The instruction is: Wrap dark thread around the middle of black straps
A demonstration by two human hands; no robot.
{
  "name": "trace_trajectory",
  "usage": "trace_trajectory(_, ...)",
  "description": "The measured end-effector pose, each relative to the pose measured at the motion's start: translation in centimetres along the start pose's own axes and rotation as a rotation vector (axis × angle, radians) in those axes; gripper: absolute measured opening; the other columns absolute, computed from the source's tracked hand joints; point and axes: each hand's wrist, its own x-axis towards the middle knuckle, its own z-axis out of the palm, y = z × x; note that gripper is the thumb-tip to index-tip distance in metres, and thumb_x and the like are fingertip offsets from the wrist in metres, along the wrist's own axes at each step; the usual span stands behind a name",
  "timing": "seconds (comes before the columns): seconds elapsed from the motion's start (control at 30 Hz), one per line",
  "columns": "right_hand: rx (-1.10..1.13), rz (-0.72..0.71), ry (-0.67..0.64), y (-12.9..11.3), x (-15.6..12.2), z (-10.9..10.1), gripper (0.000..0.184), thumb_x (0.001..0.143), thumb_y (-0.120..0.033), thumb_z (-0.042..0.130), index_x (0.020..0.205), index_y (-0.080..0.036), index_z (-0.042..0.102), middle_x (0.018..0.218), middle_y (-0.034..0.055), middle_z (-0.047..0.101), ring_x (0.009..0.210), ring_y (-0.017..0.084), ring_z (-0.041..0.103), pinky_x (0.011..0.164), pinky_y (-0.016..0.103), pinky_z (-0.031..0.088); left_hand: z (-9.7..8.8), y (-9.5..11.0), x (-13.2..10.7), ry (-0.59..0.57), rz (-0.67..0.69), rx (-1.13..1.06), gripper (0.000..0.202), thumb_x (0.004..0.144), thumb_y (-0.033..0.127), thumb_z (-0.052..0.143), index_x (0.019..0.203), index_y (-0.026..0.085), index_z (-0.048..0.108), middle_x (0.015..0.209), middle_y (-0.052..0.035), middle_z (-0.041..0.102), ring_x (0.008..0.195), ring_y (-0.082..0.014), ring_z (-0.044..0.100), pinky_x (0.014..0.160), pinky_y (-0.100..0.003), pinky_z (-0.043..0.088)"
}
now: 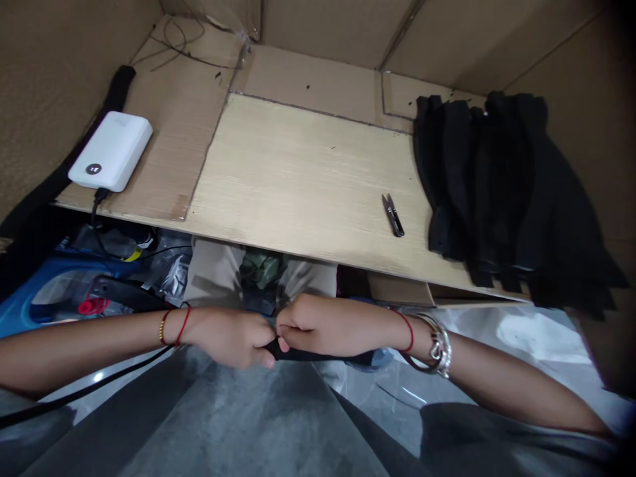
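My left hand (233,336) and my right hand (330,326) meet close together in front of my body, just below the table's front edge. Both are closed on a piece of black fabric (311,355), which shows between the thumbs and under my right hand. Most of that piece is hidden by the fingers. Thread snips (393,216) lie on the table to the right, blades pointing away from me. A pile of black fabric pieces (481,185) covers the table's right side and hangs over its front edge.
A white power bank (112,151) with a plugged-in cable rests at the table's left. Cardboard walls (322,30) enclose the table (298,165). A loose wire (183,50) lies at the back left corner. Below left are a blue plastic stool or bin (30,291) and a red-capped bottle (92,305).
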Motion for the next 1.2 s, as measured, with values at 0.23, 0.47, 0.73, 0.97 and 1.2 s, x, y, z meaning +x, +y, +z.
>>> trace_trajectory(0.23, -0.095, 0.081, 0.275, -0.1, -0.9, 2.9, 0.023, 0.097, -0.020, 0.042, 0.077, -0.016, 0.053, 0.061, -0.0018, 0.052, 0.051, 0.008, 0.040, 0.051, 0.026, 0.025, -0.7, -0.4, -0.2, 0.158, -0.108, -0.003, 0.027, 0.094, 0.037, 0.044, 0.082, 0.016, 0.057, 0.076, -0.0028, 0.058, 0.068, -0.0160, 0.056, 0.060, -0.025, 0.038)
trace_trajectory(0.47, -0.160, 0.154, 0.463, 0.4, -0.4, 6.3, 0.024, 0.098, -0.020, 0.039, 0.081, -0.014, 0.056, 0.065, 0.0025, 0.058, 0.054, 0.011, 0.048, 0.052, 0.027, 0.026, -1.3, -1.4, 0.6, 0.269, -0.061, -0.170, 0.025, 0.095, 0.037, 0.043, 0.081, 0.018, 0.050, 0.067, 0.0023, 0.051, 0.061, -0.0124, 0.049, 0.055, -0.024, 0.034)
trace_trajectory(0.73, 0.235, 0.013, 0.598, 0.5, -1.6, 7.1, 0.030, 0.101, -0.025, 0.034, 0.083, -0.016, 0.057, 0.057, -0.0060, 0.042, 0.050, 0.009, 0.040, 0.054, 0.024, 0.032, 0.2, -1.0, 1.8, 0.322, -0.056, 0.034, 0.019, 0.096, 0.031, 0.044, 0.087, 0.017, 0.053, 0.068, -0.0017, 0.059, 0.063, -0.0168, 0.061, 0.051, -0.025, 0.034)
trace_trajectory(0.97, 0.743, 0.061, 0.784, 1.8, -1.5, 6.0, 0.034, 0.098, -0.036, 0.042, 0.075, -0.017, 0.058, 0.053, -0.0083, 0.028, 0.047, 0.009, 0.021, 0.044, 0.024, 0.017, 1.1, 0.3, 2.1, 0.335, -0.100, 0.297, 0.023, 0.097, 0.031, 0.046, 0.100, 0.013, 0.059, 0.075, -0.0103, 0.071, 0.066, -0.0250, 0.070, 0.052, -0.030, 0.041)
trace_trajectory(1.2, 1.081, 0.055, 0.732, 2.5, -0.9, 4.4, 0.024, 0.091, -0.036, 0.050, 0.077, -0.017, 0.056, 0.047, -0.0126, 0.022, 0.042, 0.005, 0.010, 0.040, 0.021, 0.009, 1.6, 0.7, 2.1, 0.305, -0.131, 0.305, 0.023, 0.097, 0.027, 0.045, 0.106, 0.011, 0.057, 0.075, -0.0112, 0.069, 0.068, -0.0280, 0.069, 0.057, -0.034, 0.047)
